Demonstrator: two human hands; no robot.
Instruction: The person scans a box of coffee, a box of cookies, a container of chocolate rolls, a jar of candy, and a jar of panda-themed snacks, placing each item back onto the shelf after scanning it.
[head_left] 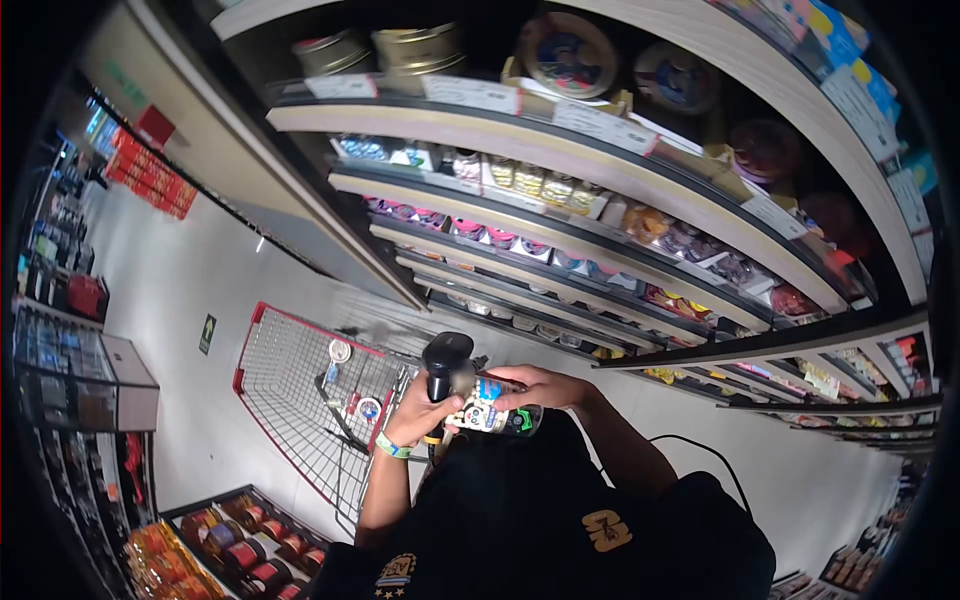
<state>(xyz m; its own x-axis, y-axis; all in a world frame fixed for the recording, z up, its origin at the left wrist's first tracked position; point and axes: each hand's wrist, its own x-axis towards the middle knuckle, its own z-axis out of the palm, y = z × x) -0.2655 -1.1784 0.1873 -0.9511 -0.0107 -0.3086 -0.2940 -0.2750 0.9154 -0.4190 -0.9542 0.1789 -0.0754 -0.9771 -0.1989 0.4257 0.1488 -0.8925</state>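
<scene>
My left hand (416, 414) is wrapped round the handle of a black barcode scanner (448, 352), whose head points up and away from me. A colourful wristband circles that wrist. In front of my body, my right hand (545, 386) grips a see-through container (484, 411) with panda pictures and blue and green patches on it. The container lies sideways, its near end right at my left fingers. Beyond my left arm stands a wire shopping cart (293, 322) with a red rim, holding two round-lidded tubs (369, 409).
Tall shelves (640, 150) curve overhead and to the right, with tins and jars in rows. A crate of bottles (246, 538) stands at lower left. A glass display case (78, 390) is on the far left. A black cable (715, 453) loops beside my right side.
</scene>
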